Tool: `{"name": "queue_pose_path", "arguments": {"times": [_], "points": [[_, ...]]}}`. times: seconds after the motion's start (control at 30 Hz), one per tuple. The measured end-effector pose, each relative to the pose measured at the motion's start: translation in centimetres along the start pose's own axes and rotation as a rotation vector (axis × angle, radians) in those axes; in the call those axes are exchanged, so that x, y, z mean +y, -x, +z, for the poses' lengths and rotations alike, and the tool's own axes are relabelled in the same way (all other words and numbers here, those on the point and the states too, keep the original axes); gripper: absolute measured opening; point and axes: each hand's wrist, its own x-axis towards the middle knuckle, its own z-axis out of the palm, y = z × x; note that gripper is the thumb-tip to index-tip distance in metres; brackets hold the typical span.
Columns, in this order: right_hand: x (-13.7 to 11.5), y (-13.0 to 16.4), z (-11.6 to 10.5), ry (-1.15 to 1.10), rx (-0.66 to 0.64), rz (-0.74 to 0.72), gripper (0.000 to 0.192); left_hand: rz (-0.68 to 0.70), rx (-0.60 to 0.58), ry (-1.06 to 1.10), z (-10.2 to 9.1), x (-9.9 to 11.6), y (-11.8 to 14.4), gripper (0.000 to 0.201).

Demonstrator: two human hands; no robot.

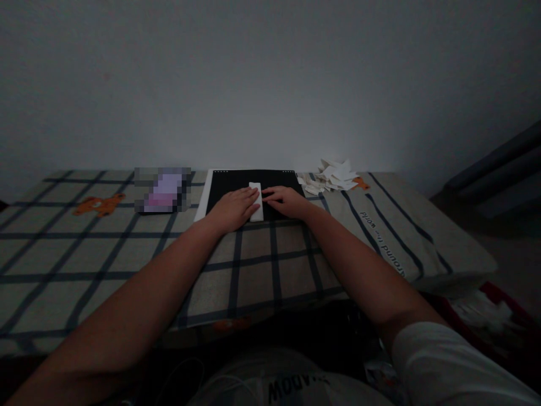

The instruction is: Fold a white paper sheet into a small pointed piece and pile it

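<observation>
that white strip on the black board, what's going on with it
A person has both hands on a narrow white paper strip lying on a black board. The left hand lies flat along its left side and the right hand touches its right edge with the fingers. The board rests on a checked cloth. A pile of white paper pieces sits to the right of the board.
</observation>
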Motion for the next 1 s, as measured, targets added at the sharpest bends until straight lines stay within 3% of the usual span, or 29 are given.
{"name": "queue_pose_path", "arguments": {"times": [1.0], "points": [[-0.57, -0.12, -0.15, 0.038, 0.007, 0.011, 0.027, -0.069, -0.076, -0.012, 0.0, -0.01, 0.0, 0.057]]}}
